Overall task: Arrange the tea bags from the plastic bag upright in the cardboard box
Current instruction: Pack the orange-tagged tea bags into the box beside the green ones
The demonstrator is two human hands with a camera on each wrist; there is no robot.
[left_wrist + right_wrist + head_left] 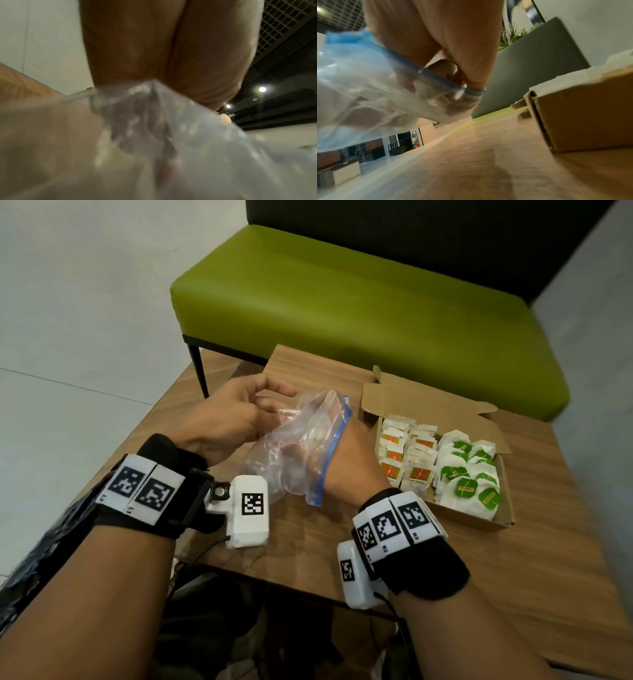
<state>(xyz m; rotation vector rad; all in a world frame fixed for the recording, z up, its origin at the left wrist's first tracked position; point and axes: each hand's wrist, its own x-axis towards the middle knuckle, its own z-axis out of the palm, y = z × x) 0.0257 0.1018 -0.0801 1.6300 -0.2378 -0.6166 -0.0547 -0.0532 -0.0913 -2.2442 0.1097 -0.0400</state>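
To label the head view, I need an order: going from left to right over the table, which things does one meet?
left hand → plastic bag → orange-tagged tea bags → green-tagged tea bags, both groups in the cardboard box.

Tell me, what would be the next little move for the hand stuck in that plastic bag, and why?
Probably draw the right hand back out of the plastic bag while the left hand holds the bag's far end. The right hand is in past the blue zip edge, and the cardboard box beside it already holds rows of tea bags. Whether the fingers hold one is unclear.
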